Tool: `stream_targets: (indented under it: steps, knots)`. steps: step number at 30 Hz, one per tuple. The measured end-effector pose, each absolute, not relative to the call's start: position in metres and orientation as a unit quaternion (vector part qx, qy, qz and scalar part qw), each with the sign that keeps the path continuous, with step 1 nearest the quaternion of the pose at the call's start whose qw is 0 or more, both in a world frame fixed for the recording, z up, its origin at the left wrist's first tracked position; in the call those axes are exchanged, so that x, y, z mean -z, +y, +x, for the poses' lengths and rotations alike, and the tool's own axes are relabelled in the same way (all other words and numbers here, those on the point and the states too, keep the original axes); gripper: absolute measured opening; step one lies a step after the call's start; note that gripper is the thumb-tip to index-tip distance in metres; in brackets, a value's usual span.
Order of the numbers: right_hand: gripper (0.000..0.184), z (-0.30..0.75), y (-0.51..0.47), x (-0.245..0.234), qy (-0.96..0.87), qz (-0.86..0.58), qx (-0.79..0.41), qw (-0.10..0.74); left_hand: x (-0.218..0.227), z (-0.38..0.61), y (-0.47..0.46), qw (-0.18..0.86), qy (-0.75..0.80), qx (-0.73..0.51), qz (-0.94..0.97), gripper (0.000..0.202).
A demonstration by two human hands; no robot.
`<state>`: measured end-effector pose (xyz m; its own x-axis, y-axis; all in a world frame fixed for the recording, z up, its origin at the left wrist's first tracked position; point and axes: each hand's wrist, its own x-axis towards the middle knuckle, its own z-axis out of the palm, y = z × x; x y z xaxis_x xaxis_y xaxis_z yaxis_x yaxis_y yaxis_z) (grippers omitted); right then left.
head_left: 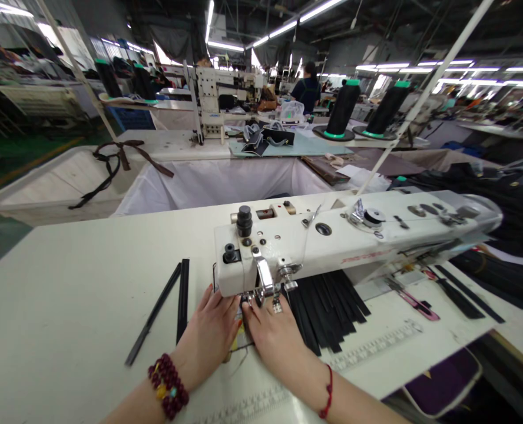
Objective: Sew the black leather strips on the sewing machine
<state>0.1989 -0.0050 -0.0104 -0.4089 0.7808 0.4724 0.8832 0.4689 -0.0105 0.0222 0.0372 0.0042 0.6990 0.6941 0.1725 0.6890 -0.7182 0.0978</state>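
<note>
Both hands meet below the needle end of a white sewing machine (323, 241). My left hand (212, 327) rests on the table left of the presser foot, its fingers bent in and thumb turned toward the needle. From the right, my right hand (272, 333) comes close beside it, fingers drawn together. A dark sliver shows between the hands, but what they pinch is mostly hidden by the fingers and machine head. Two narrow black strips (182, 300) lie left of my left hand. A fanned pile of black strips (327, 309) lies just right of my right hand.
Printed rulers (371, 347) run along the table's front. A pink cutter (420, 306) and a dark-handled tool (460, 297) lie at right. Cloth-lined bins (208, 182) stand behind the table. Black thread cones (343, 109) and another sewing machine (211, 103) stand beyond.
</note>
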Motion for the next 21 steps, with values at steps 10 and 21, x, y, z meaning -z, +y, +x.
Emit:
stream_targets:
  steps: [10, 21]
  knots:
    - [0.022, 0.203, -0.025, 0.006, -0.812, -0.531, 0.107, 0.218, -0.003, 0.025, 0.036, 0.003, 0.385, -0.099, 0.918, 0.029]
    - [0.019, 0.213, -0.082, 0.014, -0.800, -0.491, 0.070, 0.337, -0.007, 0.029, 0.033, 0.008, 0.402, -0.078, 0.912, 0.026]
